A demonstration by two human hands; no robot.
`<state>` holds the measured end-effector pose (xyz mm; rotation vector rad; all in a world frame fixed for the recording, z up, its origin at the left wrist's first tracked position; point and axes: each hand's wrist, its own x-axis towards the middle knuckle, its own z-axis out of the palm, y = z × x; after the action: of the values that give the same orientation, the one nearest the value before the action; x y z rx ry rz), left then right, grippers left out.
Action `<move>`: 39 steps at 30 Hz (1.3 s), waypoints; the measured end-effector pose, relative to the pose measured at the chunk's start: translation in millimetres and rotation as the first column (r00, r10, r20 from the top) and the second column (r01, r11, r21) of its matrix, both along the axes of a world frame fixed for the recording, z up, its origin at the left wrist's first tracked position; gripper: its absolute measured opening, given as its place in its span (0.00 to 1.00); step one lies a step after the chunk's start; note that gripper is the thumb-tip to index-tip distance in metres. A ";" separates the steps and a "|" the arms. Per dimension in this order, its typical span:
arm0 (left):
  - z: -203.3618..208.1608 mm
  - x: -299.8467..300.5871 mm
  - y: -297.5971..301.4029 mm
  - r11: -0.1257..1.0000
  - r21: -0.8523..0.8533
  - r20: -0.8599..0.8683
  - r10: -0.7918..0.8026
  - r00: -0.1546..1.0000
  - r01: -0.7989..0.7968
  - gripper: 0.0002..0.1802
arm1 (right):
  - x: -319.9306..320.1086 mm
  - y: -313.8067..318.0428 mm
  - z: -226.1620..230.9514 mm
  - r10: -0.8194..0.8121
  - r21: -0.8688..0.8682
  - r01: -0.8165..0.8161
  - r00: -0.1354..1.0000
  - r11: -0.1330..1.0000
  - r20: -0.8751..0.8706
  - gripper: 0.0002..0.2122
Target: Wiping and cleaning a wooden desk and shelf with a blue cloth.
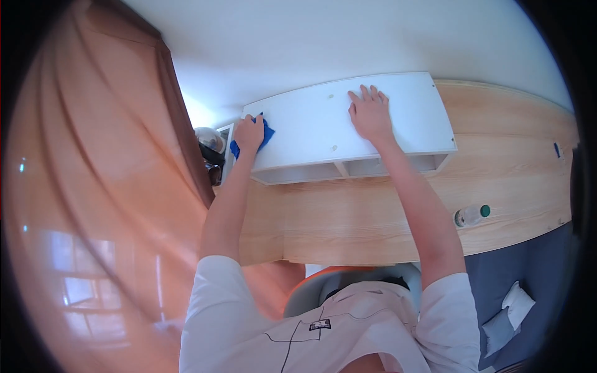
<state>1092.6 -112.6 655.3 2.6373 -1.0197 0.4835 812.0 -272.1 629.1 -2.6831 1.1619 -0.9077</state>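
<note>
A white shelf unit [298, 133] stands against the wall on a wooden desk, its flat top facing me and its open compartments along the near side. At the left end of that top, my left hand [250, 132] is closed round a blue cloth [267, 133], parts of which stick out on both sides of the fingers. My right hand [371, 115] lies on the top right of the middle, fingers spread and holding nothing. Small round marks show on the white surface.
On the wood-grain desk [348, 214], a clear bottle with a green cap [474, 215] is near the right forearm. Left of the shelf is a narrow white rack [229, 146] with dark items beside it. A chair [298, 292] is below the desk edge; pillows [507, 318] lie at lower right.
</note>
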 end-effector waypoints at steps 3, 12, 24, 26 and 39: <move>0.2 -24.1 28.0 0.998 -0.039 -0.016 -0.050 0.999 0.049 0.20 | -3.1 -2.5 -2.5 -0.006 -0.030 0.005 1.000 1.000 -0.023 0.17; 3.1 -124.0 24.7 0.986 -0.067 -0.015 -0.152 0.988 0.150 0.18 | -3.8 -0.2 4.9 -0.007 0.012 0.008 1.000 1.000 -0.016 0.17; 8.1 -195.3 -84.3 0.902 0.096 -0.139 -0.406 0.903 0.421 0.21 | -3.7 -5.3 -3.2 0.008 -0.040 -0.010 0.999 0.999 -0.036 0.17; 6.5 -170.2 -94.9 0.922 0.057 -0.038 -0.382 0.923 0.383 0.21 | -3.0 -5.3 -0.1 0.008 -0.033 -0.009 1.000 0.999 -0.031 0.18; 1.0 -124.7 63.4 0.849 -0.404 -0.038 -0.388 0.921 0.341 0.12 | -5.8 -5.2 6.0 0.013 -0.027 -0.015 0.998 1.000 -0.064 0.17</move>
<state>967.9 -49.2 656.3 2.0323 -1.2079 0.3874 806.3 -277.2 635.0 -2.7578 1.1499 -0.8475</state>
